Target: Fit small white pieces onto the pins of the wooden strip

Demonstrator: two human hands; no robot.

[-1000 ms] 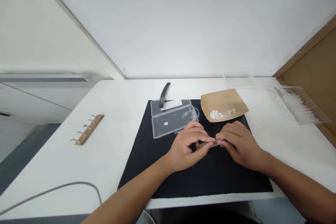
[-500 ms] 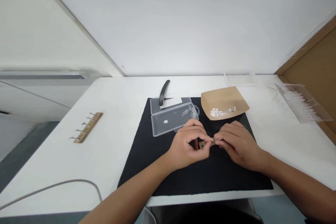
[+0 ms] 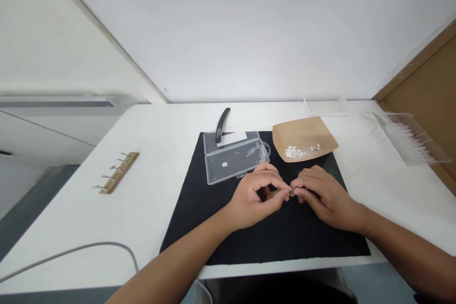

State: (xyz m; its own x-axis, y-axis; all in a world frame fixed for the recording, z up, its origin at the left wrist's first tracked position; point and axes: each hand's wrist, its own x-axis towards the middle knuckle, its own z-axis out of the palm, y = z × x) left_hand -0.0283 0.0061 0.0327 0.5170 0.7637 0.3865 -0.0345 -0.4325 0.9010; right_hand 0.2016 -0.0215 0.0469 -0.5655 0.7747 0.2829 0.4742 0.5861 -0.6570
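Your left hand (image 3: 253, 198) and right hand (image 3: 325, 198) pinch a mostly hidden small metal piece (image 3: 291, 191) over the black mat (image 3: 285, 242), its visible length running nine to three o'clock. Toward six, mat extends almost to the bench (image 3: 153, 152) edge.

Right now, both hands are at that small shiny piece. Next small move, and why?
I'd ease the right hand slightly aside while the left hand steadies the small shiny piece: fingertips from both sides meet there and cover most of it, so its seating can't be judged.
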